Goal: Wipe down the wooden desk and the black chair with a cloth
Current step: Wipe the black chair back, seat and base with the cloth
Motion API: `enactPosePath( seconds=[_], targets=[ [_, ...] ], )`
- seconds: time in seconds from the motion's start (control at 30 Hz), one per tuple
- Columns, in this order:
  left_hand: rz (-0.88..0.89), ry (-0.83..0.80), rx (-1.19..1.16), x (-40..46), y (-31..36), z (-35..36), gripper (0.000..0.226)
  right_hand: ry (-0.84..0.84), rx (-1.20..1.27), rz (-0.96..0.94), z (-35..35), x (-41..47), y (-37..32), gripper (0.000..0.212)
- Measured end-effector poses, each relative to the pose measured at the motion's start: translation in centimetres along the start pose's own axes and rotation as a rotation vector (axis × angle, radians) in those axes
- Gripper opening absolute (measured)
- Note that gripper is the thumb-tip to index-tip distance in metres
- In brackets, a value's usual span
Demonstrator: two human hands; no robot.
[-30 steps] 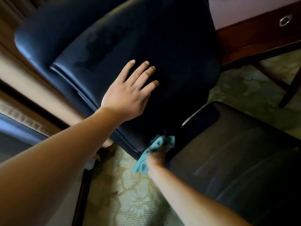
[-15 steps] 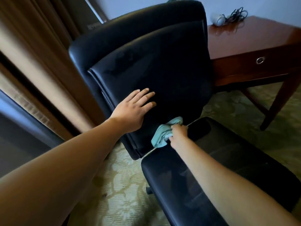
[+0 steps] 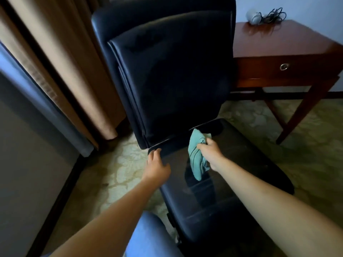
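Note:
The black chair fills the middle of the view, its padded backrest (image 3: 172,75) upright and its seat (image 3: 232,173) stretching toward me. My right hand (image 3: 208,152) grips a teal cloth (image 3: 196,154) that hangs over the rear of the seat, just below the backrest. My left hand (image 3: 156,164) rests at the seat's rear left corner, fingers on its edge; how tightly they curl is unclear. The wooden desk (image 3: 284,47) stands behind the chair at the right, with a ring-pull drawer (image 3: 284,66).
Beige curtains (image 3: 61,62) hang at the left beside a dark window frame. A white object with tangled black cables (image 3: 267,16) lies on the desk's far edge. Patterned carpet (image 3: 120,175) covers the floor. My blue-clad knee (image 3: 148,236) shows at the bottom.
My left hand has left the backrest and dropped to the seat's rear left corner. My right hand has drawn the cloth from the backrest's base out over the seat. The view has pulled back.

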State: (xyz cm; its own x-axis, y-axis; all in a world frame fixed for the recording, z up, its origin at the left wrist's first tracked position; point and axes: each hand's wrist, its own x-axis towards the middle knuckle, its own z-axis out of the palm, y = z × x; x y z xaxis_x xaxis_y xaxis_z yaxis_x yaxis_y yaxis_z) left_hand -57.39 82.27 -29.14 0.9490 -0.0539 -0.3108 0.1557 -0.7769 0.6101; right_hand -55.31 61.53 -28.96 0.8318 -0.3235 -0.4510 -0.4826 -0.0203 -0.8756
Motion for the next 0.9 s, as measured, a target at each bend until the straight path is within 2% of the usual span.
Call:
enactPosePath(
  seconds=[0.1, 0.2, 0.33, 0.4, 0.5, 0.57, 0.8, 0.9],
  targets=[
    [-0.363, -0.039, -0.346, -1.6, -2.2, 5.0, 0.081, -0.020, -0.087, -0.046, -3.2, -1.5, 0.8, 0.026],
    [-0.583, -0.069, -0.686, -2.7, -4.2, 9.6, 0.093, -0.015, -0.096, -0.067, -5.0, -2.5, 1.4, 0.027],
    [-0.752, -0.129, -0.799, -5.5, -4.9, 13.2, 0.078, -0.048, -0.123, -0.068, -5.3, -3.4, 2.9, 0.028],
    [-0.788, -0.143, -0.828, -5.7, -5.8, 14.3, 0.079, -0.077, -0.156, -0.065, -5.0, -3.7, 3.6, 0.027],
    [-0.805, -0.192, -0.913, -5.7, -6.9, 14.8, 0.099, -0.120, -0.221, -0.072, -4.1, -3.5, 4.3, 0.027],
    [-0.781, -0.187, -0.970, -5.6, -7.6, 15.2, 0.103, -0.139, -0.263, -0.084, -3.2, -3.2, 4.5, 0.027],
    [-0.686, -0.185, -0.983, -3.9, -9.5, 14.6, 0.081, -0.169, -0.332, -0.109, -0.6, -2.3, 3.7, 0.025],
    [-0.643, -0.158, -1.022, -2.4, -10.8, 13.7, 0.083, -0.168, -0.357, -0.124, 0.2, -2.0, 3.4, 0.026]
  ],
)
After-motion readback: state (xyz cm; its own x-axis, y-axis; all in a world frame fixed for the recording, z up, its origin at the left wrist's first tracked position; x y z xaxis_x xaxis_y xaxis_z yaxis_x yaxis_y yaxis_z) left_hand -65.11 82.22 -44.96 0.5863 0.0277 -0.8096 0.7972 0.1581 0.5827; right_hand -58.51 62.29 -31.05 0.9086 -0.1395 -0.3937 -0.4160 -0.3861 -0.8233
